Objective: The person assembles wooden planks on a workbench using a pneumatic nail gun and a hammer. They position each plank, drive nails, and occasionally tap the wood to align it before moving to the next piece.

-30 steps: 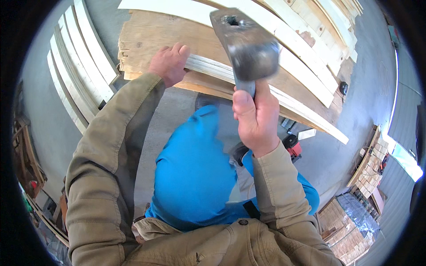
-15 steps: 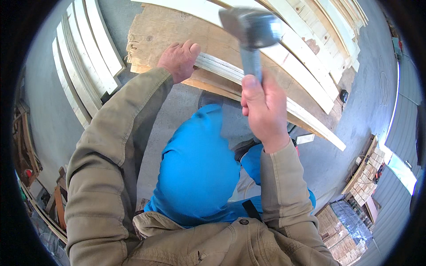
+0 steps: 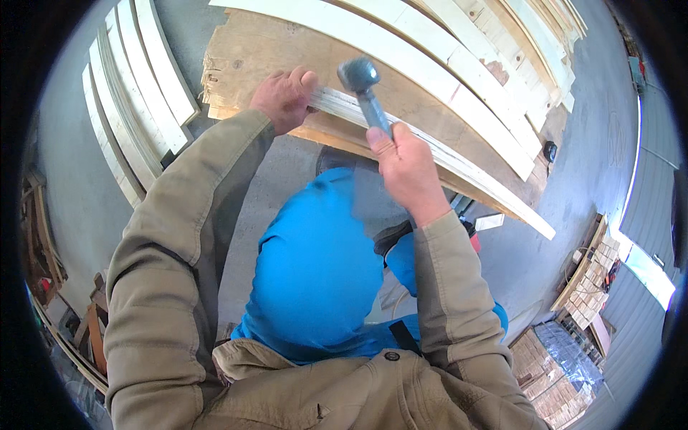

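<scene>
My right hand (image 3: 411, 172) is closed round the handle of a hammer (image 3: 373, 112), its thumb lying along the handle. The metal head is raised over the plywood top (image 3: 276, 46), and whether it touches the wood beneath I cannot tell. A bundle of thin, pale wood strips (image 3: 494, 192) runs along the near edge of the plywood, slanting down to the right. Around the left end of these strips my left hand (image 3: 287, 99) is closed; its fingertips are partly hidden.
Long pale boards (image 3: 423, 68) lie across the far side of the plywood. More boards (image 3: 136, 93) rest on the floor at the left. A small black tape measure (image 3: 550, 151) sits at the right edge. Stacked wood blocks (image 3: 548, 373) stand at the lower right, and scrap wood (image 3: 93, 333) at the lower left.
The hammer has come down and to the left, away from my face-near height toward the strips, with my right hand moving along. My left hand keeps its place on the strips.
</scene>
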